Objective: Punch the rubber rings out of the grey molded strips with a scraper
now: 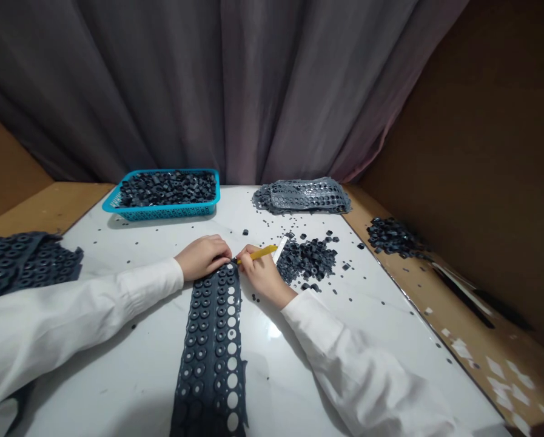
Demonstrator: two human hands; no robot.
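A long dark rubber strip (212, 346) full of moulded rings lies lengthwise on the white table (130, 376), with a column of empty holes along its right side. My left hand (203, 257) is curled and presses down on the strip's far end. My right hand (262, 274) grips a yellow-handled tool (259, 254) whose tip meets the strip's far right corner. Just right of that hand sits a pile of loose dark rubber rings (308, 260).
A blue basket (162, 210) of dark rings stands at the back left. A heap of punched-out strips (304, 195) lies at the back. More strips (23, 262) are stacked at the left edge, another ring pile (392, 237) on the right wooden ledge.
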